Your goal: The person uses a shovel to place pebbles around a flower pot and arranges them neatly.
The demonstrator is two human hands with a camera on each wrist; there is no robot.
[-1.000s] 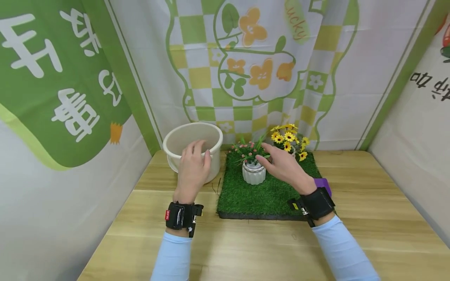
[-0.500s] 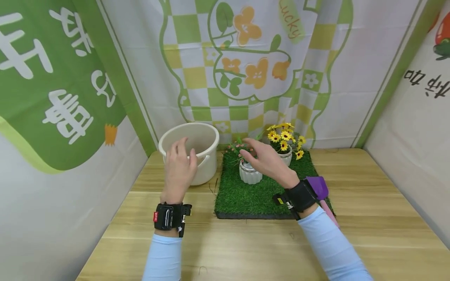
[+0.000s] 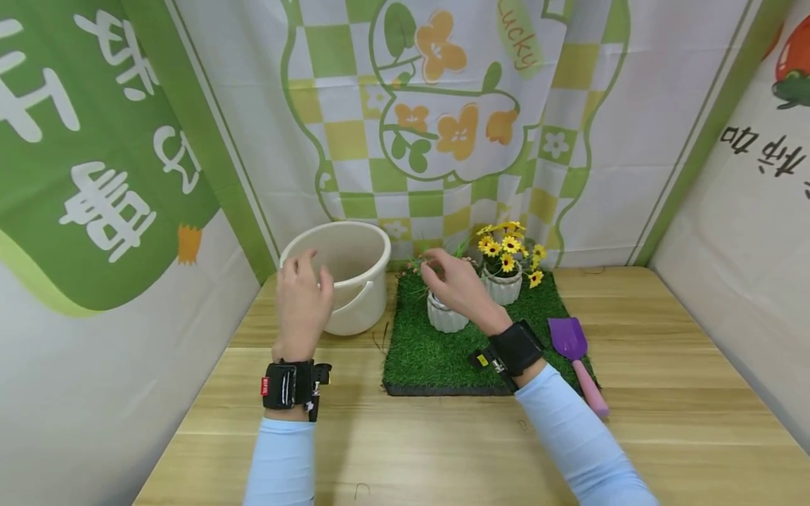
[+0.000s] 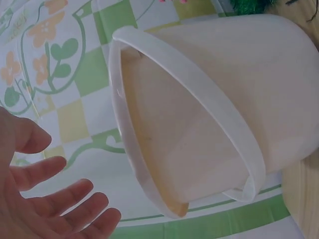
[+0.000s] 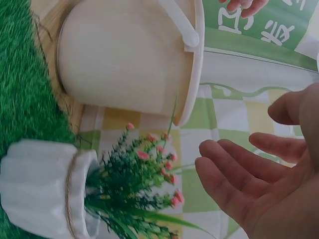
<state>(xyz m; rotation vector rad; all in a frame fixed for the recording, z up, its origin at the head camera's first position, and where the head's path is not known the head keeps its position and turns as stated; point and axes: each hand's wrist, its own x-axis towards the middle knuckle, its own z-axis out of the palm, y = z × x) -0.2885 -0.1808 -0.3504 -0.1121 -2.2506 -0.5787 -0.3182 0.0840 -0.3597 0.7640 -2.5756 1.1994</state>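
My left hand [image 3: 301,303] hovers in front of the cream bucket [image 3: 358,311], its fingers spread and loosely bent. In the left wrist view the fingers stay apart from the bucket [image 4: 279,89] and its handle [image 4: 219,99], with nothing between them. My right hand [image 3: 460,284] is over the pink-flowered plant in a white ribbed pot [image 3: 447,316] and partly hides the blooms. Seen from the right wrist, the relaxed fingers of the hand [image 5: 264,179] hold nothing and stand apart from the pink flowers [image 5: 144,154].
Both flowerpots stand on a green turf mat [image 3: 436,362]. Behind, the second white pot [image 3: 504,287] carries yellow flowers [image 3: 509,246]. A purple trowel [image 3: 569,341] with a pink handle lies over the mat's right edge on the wooden table [image 3: 405,450]. Printed cloth hangs round the table.
Both hands have shifted left, the left one off the bucket's front, the right one across the pink-flowered plant. The purple trowel, mostly covered before by the right forearm, has come into full view.
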